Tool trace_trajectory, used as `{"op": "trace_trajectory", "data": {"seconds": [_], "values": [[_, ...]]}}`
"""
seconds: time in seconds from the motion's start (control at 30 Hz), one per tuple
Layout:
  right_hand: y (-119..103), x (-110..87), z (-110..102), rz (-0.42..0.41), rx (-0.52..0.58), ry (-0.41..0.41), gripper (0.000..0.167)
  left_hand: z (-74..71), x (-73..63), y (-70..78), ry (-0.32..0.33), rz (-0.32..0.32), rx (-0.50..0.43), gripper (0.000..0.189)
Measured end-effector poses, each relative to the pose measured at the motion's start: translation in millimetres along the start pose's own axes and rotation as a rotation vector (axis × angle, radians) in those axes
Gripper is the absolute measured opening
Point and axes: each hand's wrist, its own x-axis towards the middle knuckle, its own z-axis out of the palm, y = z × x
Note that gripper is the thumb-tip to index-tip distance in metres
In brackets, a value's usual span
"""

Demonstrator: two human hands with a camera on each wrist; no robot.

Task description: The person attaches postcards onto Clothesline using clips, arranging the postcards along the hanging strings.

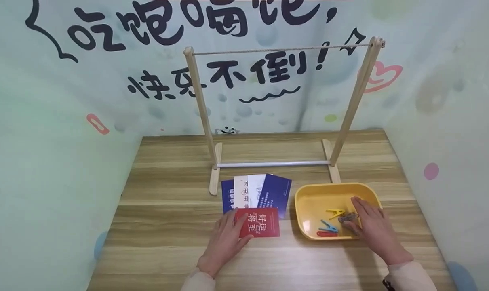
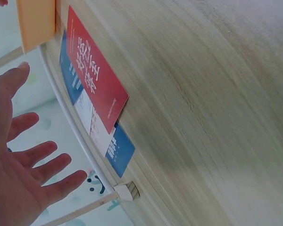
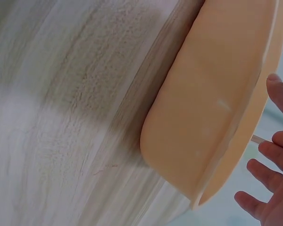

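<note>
My left hand (image 1: 225, 239) hovers over the left end of a red card (image 1: 264, 222), its fingers spread and holding nothing. In the left wrist view the red card (image 2: 95, 70) lies on top of several fanned cards, blue and white. My right hand (image 1: 376, 230), fingers apart and slightly bent, is over the right side of a yellow plastic basin (image 1: 309, 194). Inside the basin lie clothespins: a yellow one (image 1: 335, 213), a blue one (image 1: 329, 226), a red one (image 1: 327, 234) and a greyish bunch (image 1: 346, 218) close to my right fingers. The right wrist view shows the basin's outer wall (image 3: 193, 108).
Behind the cards stands a wooden frame with two posts, the left post (image 1: 202, 109) and the right post (image 1: 355, 105). A string (image 1: 277, 50) runs between their tops, and a white bar (image 1: 272, 164) joins them low down. Printed walls enclose the wooden table (image 1: 155, 226).
</note>
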Motion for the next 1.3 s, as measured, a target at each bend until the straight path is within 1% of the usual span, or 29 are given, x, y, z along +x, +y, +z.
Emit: {"op": "trace_trajectory", "data": {"seconds": [0.27, 0.47, 0.63, 0.77, 1.0, 1.13, 1.3], "values": [[-1, 2.6, 9, -0.021, -0.013, -0.040, 0.073, 12.1, 1.5, 0.3, -0.015, 0.054, 0.112, 0.060], [-4, 7.1, 16, -0.076, -0.066, 0.012, 0.071, 19.7, 8.8, 0.5, -0.020, 0.078, 0.141, 0.060], [-4, 12.3, 21, -0.087, -0.076, -0.004, 0.069, 26.9, 13.0, -4.4, -0.037, 0.050, 0.157, 0.060], [-3, 18.2, 23, -0.071, -0.068, -0.028, 0.069, 30.2, 14.5, -7.4, -0.057, 0.026, 0.152, 0.060], [0, 26.5, 23, -0.027, -0.081, -0.125, 0.069, 30.5, 23.1, -7.7, -0.073, 0.006, 0.158, 0.065], [0, 29.6, 26, -0.028, -0.069, -0.162, 0.070, 28.2, 29.0, -5.5, -0.113, 0.001, 0.149, 0.069], [0, 32.1, 31, -0.054, -0.048, -0.159, 0.070, 28.1, 39.2, -4.5, -0.161, -0.002, 0.107, 0.071]]}}
